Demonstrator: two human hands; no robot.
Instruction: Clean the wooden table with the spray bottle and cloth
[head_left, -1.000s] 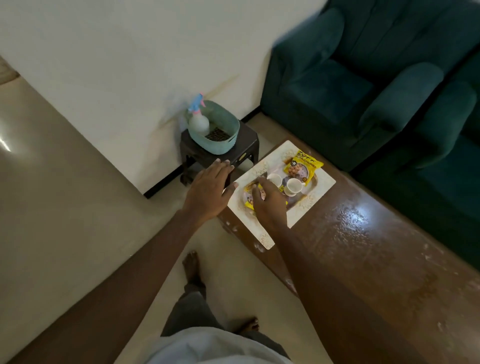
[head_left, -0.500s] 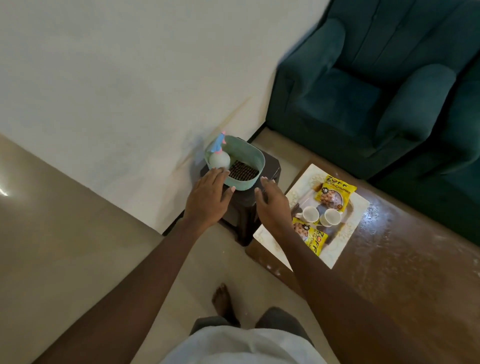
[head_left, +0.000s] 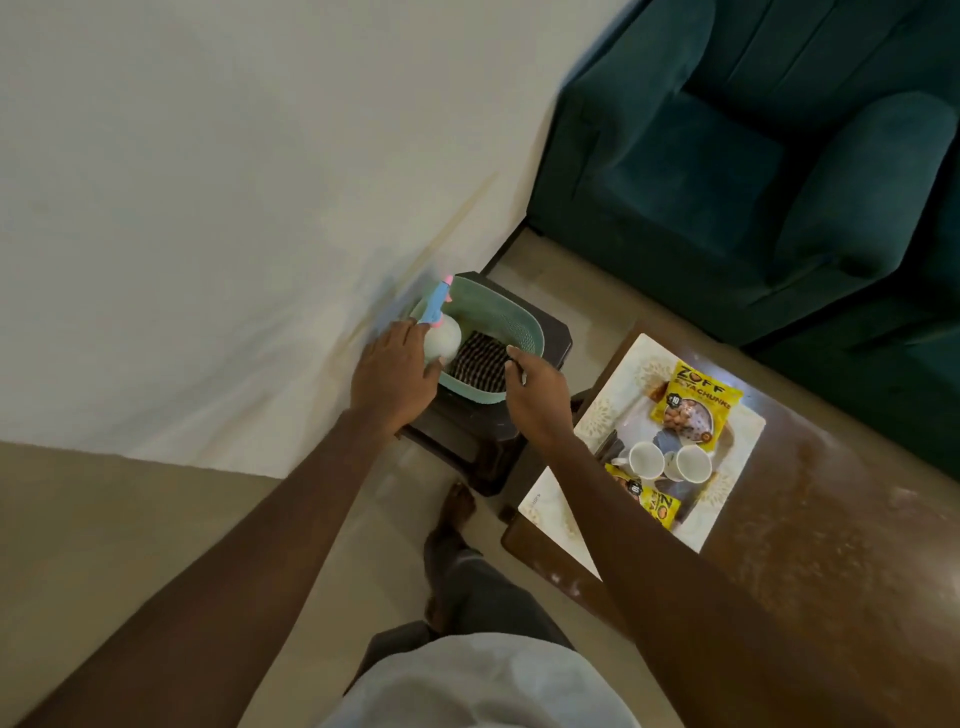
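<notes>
A spray bottle (head_left: 448, 336) with a white body and a blue-and-pink trigger head stands in the left end of a teal basket (head_left: 521, 325). My left hand (head_left: 392, 371) wraps around the bottle's body, thumb on its front and fingers behind it. A dark striped cloth (head_left: 479, 362) lies folded in the basket's bottom. My right hand (head_left: 535, 392) hovers over the basket's near rim with loosely bent fingers just above the cloth, holding nothing. The glossy brown wooden table (head_left: 841, 530) stretches to the lower right, with dusty smears on its surface.
The basket sits on a small dark stool (head_left: 467, 441) against the white wall. A white patterned tray (head_left: 740, 441) on the table's near end carries two white cups (head_left: 647, 460) and yellow snack packets (head_left: 693, 402). Teal sofas (head_left: 727, 156) stand behind. My bare foot (head_left: 452, 514) is beside the stool.
Both hands moved from the tray and the stool's edge up to the basket. The left hand closed around the spray bottle and the right came over the cloth.
</notes>
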